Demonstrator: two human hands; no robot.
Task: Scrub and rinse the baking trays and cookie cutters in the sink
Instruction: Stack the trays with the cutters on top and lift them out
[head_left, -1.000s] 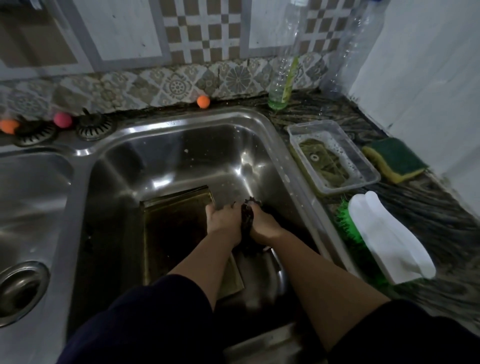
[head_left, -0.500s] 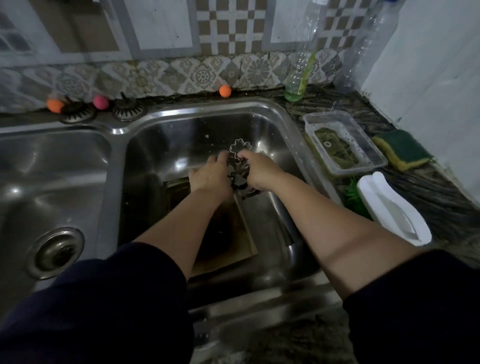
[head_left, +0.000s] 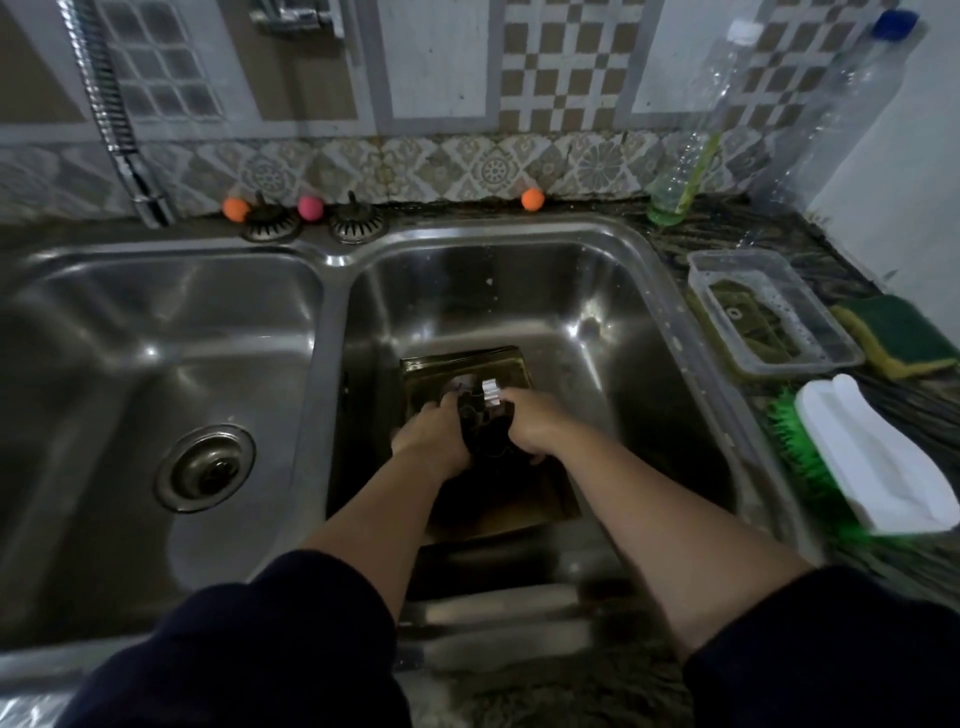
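Both hands, left hand (head_left: 434, 441) and right hand (head_left: 530, 426), clutch cookie cutters (head_left: 480, 415) mid-frame; baking tray (head_left: 467, 364) beneath looks unscrubbed, no water running.

A: Where are the cookie cutters (head_left: 480, 423)?
B: A dark metal cluster pinched between the left hand (head_left: 434, 441) and right hand (head_left: 530, 426), one pale shiny piece poking out on top.
A: And the baking tray (head_left: 467, 364)?
B: Dark, rectangular, flat on the floor of the sink (head_left: 597, 291), directly beneath both hands, its far edge showing beyond the fingers
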